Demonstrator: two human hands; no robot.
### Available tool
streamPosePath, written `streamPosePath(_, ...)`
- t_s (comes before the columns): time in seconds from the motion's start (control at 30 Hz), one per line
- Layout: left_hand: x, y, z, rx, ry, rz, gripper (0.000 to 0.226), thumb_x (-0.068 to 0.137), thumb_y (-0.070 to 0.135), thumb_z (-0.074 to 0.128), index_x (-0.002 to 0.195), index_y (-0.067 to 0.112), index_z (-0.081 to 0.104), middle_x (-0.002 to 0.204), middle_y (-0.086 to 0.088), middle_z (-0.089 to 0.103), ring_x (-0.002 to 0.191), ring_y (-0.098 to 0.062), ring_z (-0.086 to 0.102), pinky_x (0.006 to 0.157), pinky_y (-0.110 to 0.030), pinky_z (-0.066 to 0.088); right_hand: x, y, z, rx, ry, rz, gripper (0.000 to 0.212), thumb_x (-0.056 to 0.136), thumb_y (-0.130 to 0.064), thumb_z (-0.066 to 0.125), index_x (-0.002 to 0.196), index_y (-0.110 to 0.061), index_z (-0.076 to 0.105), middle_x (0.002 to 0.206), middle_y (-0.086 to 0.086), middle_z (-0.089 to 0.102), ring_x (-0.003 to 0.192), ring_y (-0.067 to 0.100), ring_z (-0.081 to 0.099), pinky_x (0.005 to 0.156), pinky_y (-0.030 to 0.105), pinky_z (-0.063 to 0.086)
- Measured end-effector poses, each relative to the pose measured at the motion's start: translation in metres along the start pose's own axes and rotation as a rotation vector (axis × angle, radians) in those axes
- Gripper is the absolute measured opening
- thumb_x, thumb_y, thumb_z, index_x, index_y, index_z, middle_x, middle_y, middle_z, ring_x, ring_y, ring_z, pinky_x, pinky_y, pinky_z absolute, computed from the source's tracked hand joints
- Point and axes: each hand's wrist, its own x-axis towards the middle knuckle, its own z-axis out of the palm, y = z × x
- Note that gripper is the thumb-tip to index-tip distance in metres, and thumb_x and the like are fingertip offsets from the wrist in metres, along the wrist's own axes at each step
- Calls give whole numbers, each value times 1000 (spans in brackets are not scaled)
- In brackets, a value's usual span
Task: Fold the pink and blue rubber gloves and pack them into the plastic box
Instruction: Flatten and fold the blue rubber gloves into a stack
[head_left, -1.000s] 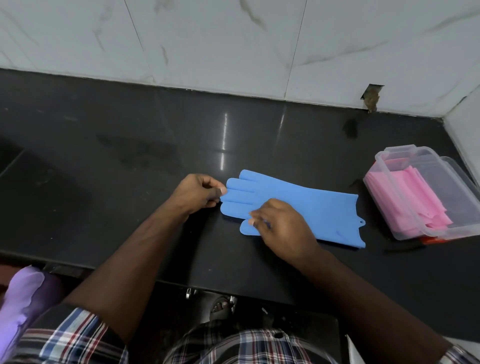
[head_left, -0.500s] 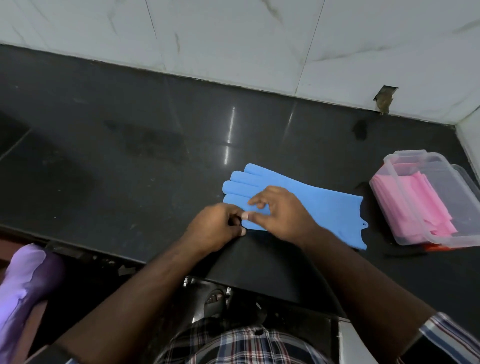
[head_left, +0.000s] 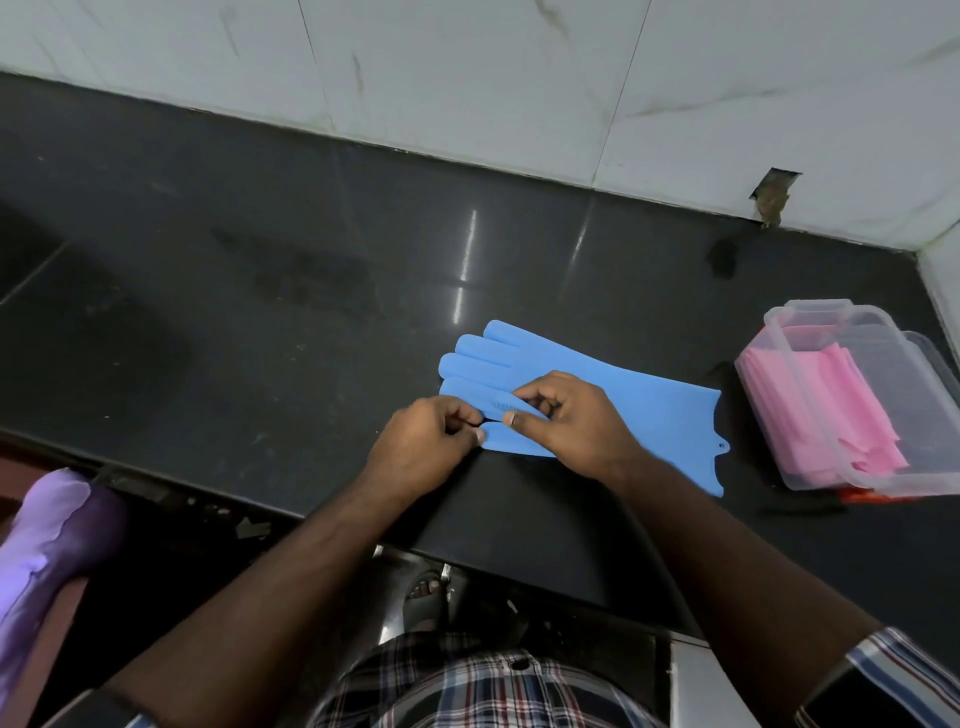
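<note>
Head view: blue glove (head_left: 649, 415) lies flat on the black table (head_left: 260, 312). Your left hand (head_left: 421, 447) and right hand (head_left: 566, 421) both pinch its thumb flap with curled fingers (head_left: 524, 400). Pink gloves (head_left: 831, 410) sit folded in the plastic box (head_left: 810, 384), far right.

The glove (head_left: 644, 410) is showing plain light blue. The box (head_left: 810, 384) is showing clear plastic, its gloves (head_left: 852, 410) pink. The counter (head_left: 260, 270) is showing glossy black; the wall (head_left: 519, 78) white, grey-veined; the shirt (head_left: 483, 686) plaid.

glove (head_left: 639, 415) on counter (head_left: 260, 312), box (head_left: 852, 405) right
</note>
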Motion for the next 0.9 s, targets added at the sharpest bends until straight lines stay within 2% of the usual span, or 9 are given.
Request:
streamPosePath(0.13,1,7,4,-268,-31,-121,10,85,15,74,93,21,73,75,3,75,65,-8,67,68,-27,56,-2,2,1,3,12,25,9,83,-37,75,88,-32,71,86,-11,65,78,5,60,68,18,47)
streamPosePath(0.23,0,11,2,-482,-110,-213,12,92,5,66,101,9,72,78,-7,71,66,-11,66,62,-22,55,-3,3,1,-2,8,40,12,83,-38,74,92,-30,73,87,-11,65,79,5,60,70,21,49)
streamPosePath(0.3,0,12,1,-597,-179,-260,14,95,3,63,103,8,73,78,-7,71,67,-11,66,62,-21,55,-3,3,1,-12,1,40,12,84,-38,74,93,-30,73,87,-12,65,80,4,60,70,21,49)
streamPosePath(0.43,2,13,3,-543,-217,-235,14,96,6,63,101,10,75,76,-2,70,70,-9,66,65,-20,56,-3,3,0,21,3,60,11,84,-36,73,92,-28,73,87,-12,66,80,5,60,71,23,50)
streamPosePath(0.57,4,17,5,-535,-169,-195,13,97,5,62,92,10,73,82,-4,72,76,-13,68,67,-22,56,-3,2,-1,52,12,74,12,84,-36,74,93,-27,73,87,-13,67,79,5,61,71,23,50)
streamPosePath(0.7,4,15,-2,-578,-132,-194,3,94,2,65,94,2,69,77,-11,72,67,-16,68,60,-23,56,-7,2,-1,134,-18,88,18,78,-39,79,93,-30,74,88,-12,67,79,4,62,73,21,52)
streamPosePath(0.8,9,9,-12,-529,49,-187,5,91,9,71,90,6,66,73,-7,71,60,-14,65,55,-23,53,1,0,-7,218,-14,115,20,79,-39,79,96,-29,75,86,-12,71,76,3,62,74,19,52)
streamPosePath(0.9,22,2,-20,-411,241,-168,10,91,18,72,94,13,65,78,-4,72,64,-13,68,59,-25,54,25,0,-22,165,167,88,12,83,-26,77,95,-24,76,87,-9,72,73,4,62,76,20,50)
